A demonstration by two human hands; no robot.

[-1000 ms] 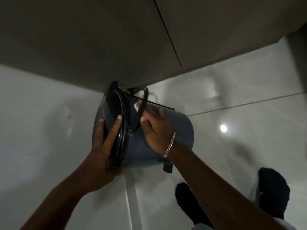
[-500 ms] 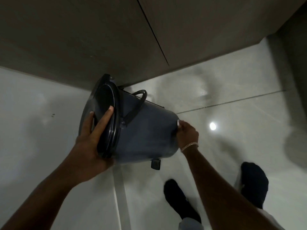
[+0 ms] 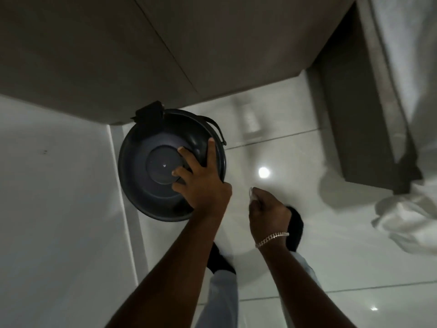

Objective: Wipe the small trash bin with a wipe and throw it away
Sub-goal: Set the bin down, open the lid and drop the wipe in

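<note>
The small dark trash bin (image 3: 144, 185) stands upright on the floor, and I look straight down on its round lid. My left hand (image 3: 201, 178) rests flat on the lid's right side with fingers spread over the rim. My right hand (image 3: 267, 209) hovers to the right of the bin, apart from it, closed around a small white wipe (image 3: 251, 192) whose tip pokes out above the fingers. The bin's handle (image 3: 215, 129) shows at the upper right of the rim.
A brown cabinet (image 3: 118, 55) runs along the back, right behind the bin. A dark panel (image 3: 354, 114) stands at the right with white cloth (image 3: 406, 221) hanging beside it. My dark-socked feet (image 3: 295, 221) stand on the glossy white tiles (image 3: 331, 256).
The bin went from tilted on its side to standing upright. My left hand moved onto the lid top. My right hand came off the bin's base and pulled away to the right.
</note>
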